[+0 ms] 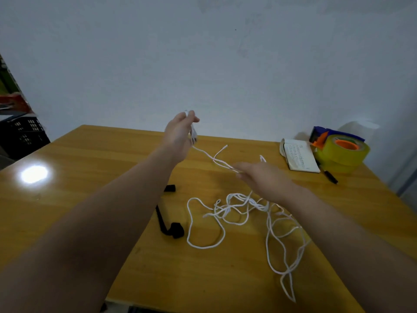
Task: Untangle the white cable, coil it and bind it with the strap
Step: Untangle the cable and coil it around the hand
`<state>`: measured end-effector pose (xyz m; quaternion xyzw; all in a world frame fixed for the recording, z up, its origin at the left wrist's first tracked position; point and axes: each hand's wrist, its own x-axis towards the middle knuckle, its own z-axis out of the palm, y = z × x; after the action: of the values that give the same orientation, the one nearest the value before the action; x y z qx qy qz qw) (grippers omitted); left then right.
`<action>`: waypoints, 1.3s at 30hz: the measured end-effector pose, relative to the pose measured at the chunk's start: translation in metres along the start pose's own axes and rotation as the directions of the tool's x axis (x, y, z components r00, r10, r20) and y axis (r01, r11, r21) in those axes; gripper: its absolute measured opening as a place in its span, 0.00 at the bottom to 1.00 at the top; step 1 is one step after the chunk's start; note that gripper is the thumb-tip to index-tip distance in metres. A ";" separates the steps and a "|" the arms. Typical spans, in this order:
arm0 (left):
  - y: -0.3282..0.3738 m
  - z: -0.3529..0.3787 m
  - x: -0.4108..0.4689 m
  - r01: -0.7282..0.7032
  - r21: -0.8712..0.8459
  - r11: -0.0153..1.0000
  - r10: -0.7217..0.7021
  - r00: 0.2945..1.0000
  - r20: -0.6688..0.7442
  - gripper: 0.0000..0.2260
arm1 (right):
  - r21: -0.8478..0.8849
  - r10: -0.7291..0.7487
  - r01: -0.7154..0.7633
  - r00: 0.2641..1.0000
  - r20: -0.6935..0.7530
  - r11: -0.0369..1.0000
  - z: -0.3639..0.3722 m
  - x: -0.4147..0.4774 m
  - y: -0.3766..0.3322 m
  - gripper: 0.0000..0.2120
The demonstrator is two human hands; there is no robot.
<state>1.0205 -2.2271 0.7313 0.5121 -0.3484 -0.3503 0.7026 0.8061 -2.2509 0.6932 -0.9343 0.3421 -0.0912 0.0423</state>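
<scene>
The white cable (237,208) lies in a loose tangle on the yellow wooden table (90,159), with loops trailing toward the near right edge. My left hand (179,132) is raised above the far side of the table, pinching one end of the cable. A strand runs from it down to my right hand (262,177), which holds that strand over the tangle. The black strap (170,227) lies flat to the left of the tangle, partly under my left forearm.
At the far right corner stand a yellow tape roll in a dispenser (340,152), a small booklet (299,158) and a black pen (330,176). A black crate (22,134) sits beyond the table's left edge. A white wall rises behind the table.
</scene>
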 end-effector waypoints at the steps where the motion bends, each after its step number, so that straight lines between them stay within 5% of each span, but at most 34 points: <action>1: -0.004 -0.003 0.001 -0.008 0.000 1.000 0.008 1.000 0.016 0.13 | -0.019 -0.008 0.008 0.999 -0.031 1.000 -0.001 -0.002 0.002 0.16; 4: -0.019 0.005 -0.010 -0.020 0.134 0.991 0.000 0.989 0.150 0.09 | -0.166 -0.090 0.085 0.996 -0.022 0.982 0.000 0.000 -0.005 0.19; 9: -0.031 0.020 -0.021 0.084 0.100 0.991 -0.108 0.959 0.263 0.09 | -0.258 -0.165 0.137 0.982 -0.093 0.957 -0.008 0.006 -0.015 0.15; 18: -0.029 0.041 -0.034 0.235 0.153 0.960 -0.278 0.868 0.411 0.09 | 0.119 -0.024 0.072 0.930 -0.366 0.990 -0.027 0.011 -0.009 0.09; 22: -0.021 0.046 -0.041 0.299 0.140 0.944 -0.329 0.816 0.475 0.09 | 0.139 0.109 -0.050 0.884 -0.454 0.989 -0.024 0.011 -0.004 0.15; 27: -0.019 0.040 -0.048 0.218 0.289 0.932 -0.341 0.794 0.502 0.13 | 0.035 0.201 -0.205 0.890 -0.409 0.978 -0.024 0.008 0.001 0.26; 32: -0.016 0.038 -0.053 0.104 0.372 0.923 -0.289 0.825 0.486 0.16 | 0.041 0.187 -0.184 0.931 -0.313 0.982 -0.024 0.010 0.004 0.30; 36: -0.016 0.031 -0.053 0.080 0.453 0.888 -0.308 0.835 0.456 0.20 | 0.305 0.087 -0.013 0.969 -0.231 0.952 -0.027 0.010 0.015 0.23; 39: -0.019 0.032 -0.054 0.156 0.419 0.894 -0.349 0.831 0.434 0.21 | 0.477 0.040 0.069 0.976 -0.214 0.876 -0.028 0.008 0.010 0.08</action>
<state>0.9630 -2.2006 0.7134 0.5679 -0.5048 -0.4904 0.4267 0.8007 -2.2641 0.7208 -0.8813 0.3041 -0.2753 0.2348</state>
